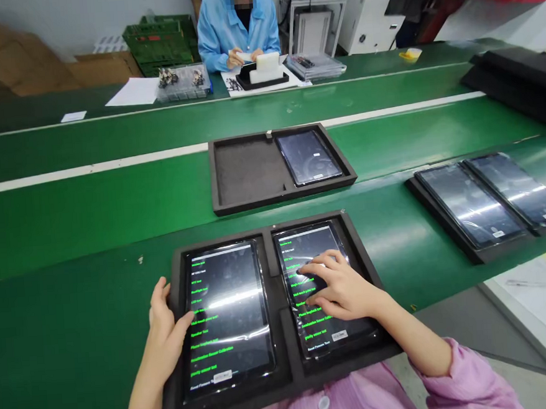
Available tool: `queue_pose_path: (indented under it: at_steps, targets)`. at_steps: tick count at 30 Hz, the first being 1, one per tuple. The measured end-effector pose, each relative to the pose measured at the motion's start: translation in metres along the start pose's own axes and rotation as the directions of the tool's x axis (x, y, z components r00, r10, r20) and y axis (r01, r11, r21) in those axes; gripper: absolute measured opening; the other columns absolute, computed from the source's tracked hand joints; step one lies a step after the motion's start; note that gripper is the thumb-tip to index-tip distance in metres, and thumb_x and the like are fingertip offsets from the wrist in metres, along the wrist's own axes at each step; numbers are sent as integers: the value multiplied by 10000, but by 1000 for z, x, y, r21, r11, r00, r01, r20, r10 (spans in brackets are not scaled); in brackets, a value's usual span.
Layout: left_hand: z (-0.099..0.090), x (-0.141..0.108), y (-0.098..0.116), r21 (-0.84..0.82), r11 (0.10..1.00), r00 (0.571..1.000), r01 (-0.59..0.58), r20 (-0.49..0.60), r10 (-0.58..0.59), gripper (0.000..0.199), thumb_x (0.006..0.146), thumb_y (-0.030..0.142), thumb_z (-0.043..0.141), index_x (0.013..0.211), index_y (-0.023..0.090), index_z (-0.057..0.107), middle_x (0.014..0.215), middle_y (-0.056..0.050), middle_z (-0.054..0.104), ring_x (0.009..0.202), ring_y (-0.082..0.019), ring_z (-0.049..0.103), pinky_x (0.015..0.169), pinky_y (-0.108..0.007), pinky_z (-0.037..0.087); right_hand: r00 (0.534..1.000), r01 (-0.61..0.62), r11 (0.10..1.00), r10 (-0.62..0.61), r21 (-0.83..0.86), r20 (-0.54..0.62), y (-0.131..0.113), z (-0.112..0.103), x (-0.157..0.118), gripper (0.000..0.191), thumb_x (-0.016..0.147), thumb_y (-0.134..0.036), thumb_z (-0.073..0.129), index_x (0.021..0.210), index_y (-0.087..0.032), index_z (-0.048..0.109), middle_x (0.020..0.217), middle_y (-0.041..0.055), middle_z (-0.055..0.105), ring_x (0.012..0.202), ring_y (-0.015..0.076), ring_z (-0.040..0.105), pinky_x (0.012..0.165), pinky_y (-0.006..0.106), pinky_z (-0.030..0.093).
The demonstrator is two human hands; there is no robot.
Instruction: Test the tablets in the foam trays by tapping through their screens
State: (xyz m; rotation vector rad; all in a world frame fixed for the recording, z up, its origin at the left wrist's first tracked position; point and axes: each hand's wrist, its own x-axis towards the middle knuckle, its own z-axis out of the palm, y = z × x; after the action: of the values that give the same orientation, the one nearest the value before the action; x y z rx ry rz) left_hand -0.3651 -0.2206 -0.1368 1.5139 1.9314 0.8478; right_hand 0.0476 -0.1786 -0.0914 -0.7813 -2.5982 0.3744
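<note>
A black foam tray (274, 291) lies in front of me at the near edge of the green table, with two tablets side by side in its compartments. My left hand (167, 333) is at the tray's left side, fingers apart, its thumb at the left edge of the left tablet (229, 316). Above the right tablet (320, 344) is my right hand (337, 284), fingers spread, fingertips at its screen. Both screens show lists of green and white text, and each tablet has a small white label near its bottom.
Another foam tray (249, 203) with one tablet (309, 157) lies beyond. Two tablets (472, 203) rest on foam at the right. Across the table (91, 211) sits a person in blue (260, 18), near a parts box (183, 83). Black foam (517, 81) lies far right.
</note>
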Motion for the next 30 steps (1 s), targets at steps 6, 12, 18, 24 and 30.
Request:
queue_pose_path:
  at_steps: [6, 12, 18, 24, 30]
  targets:
    - [-5, -27, 2, -6, 998, 996, -67, 66, 67, 904, 931, 588, 518, 1625, 236, 58, 1687, -188, 182, 1567, -378, 202, 1264, -630, 208, 985, -59, 997, 67, 57, -159, 9, -7, -2, 403, 1016, -310, 416, 1043, -321, 818, 1267, 72, 594, 1100, 265, 509, 964, 473, 374]
    - [-7, -28, 2, 64, 989, 990, -133, 59, 129, 896, 926, 593, 530, 1625, 205, 125, 1687, -194, 169, 1553, -406, 229, 1256, -628, 237, 930, -62, 992, 97, 108, -353, 6, -10, -2, 499, 1068, -312, 333, 954, -287, 818, 1205, 69, 594, 1049, 243, 554, 945, 457, 381]
    - [-1, -24, -1, 44, 999, 999, -20, -42, 21, 804, 970, 628, 414, 1601, 174, 208, 1632, -195, 302, 1535, -377, 281, 1261, -614, 248, 824, -262, 940, 336, 219, -456, 4, -9, -4, 612, 1087, -394, 253, 907, -276, 826, 1060, 80, 594, 987, 247, 574, 901, 442, 437]
    - [-6, -19, 13, 311, 923, 951, -226, -135, 278, 679, 997, 578, 367, 1520, 146, 389, 1535, -204, 440, 1441, -374, 425, 1187, -578, 377, 948, -197, 979, 206, 59, -244, 5, -6, 6, 479, 1053, -289, 354, 979, -298, 827, 1151, 82, 595, 1062, 256, 535, 943, 452, 382]
    - [-19, -28, 25, 457, 678, 765, -576, 7, 644, 283, 989, 306, 454, 1114, 278, 707, 1000, -36, 764, 936, -258, 710, 883, -402, 515, 987, -153, 988, 152, -18, -44, 3, 1, 12, 310, 989, -265, 528, 942, -301, 832, 1319, 78, 576, 1134, 280, 485, 977, 466, 345]
